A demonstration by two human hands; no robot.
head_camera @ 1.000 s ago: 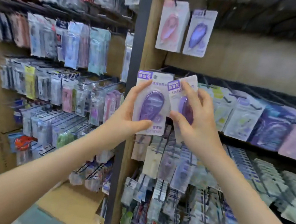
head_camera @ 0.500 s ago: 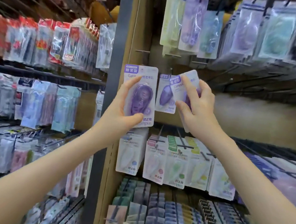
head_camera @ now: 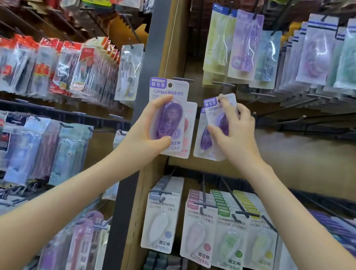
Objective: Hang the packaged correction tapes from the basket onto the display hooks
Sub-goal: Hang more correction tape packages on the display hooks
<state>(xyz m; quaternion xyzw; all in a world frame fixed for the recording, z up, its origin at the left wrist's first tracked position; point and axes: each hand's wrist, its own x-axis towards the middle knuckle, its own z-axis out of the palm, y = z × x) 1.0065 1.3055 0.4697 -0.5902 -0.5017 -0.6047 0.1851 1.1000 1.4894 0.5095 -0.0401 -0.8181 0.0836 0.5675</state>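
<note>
Shifted up a bit against the shelf since half a second ago: now overlapping a pink hung pack point(head_camera: 189, 125) with the left pack point(head_camera: 168, 98), and sitting higher over the purple hung pack point(head_camera: 204, 140) with the right pack point(head_camera: 215, 109). Gripping the left pack's blister in the left hand point(head_camera: 149, 132), thumb below, fingers curled over top. Pinching the right pack in the right hand point(head_camera: 236, 131), index finger up by the hang hole. Purple blisters on white cards, left upright, right tilted. Held just under the display hooks point(head_camera: 223, 84), not hung yet.

Wooden backboard point(head_camera: 305, 160), grey upright post point(head_camera: 157, 45), crowded stationery racks point(head_camera: 48, 68)
</note>
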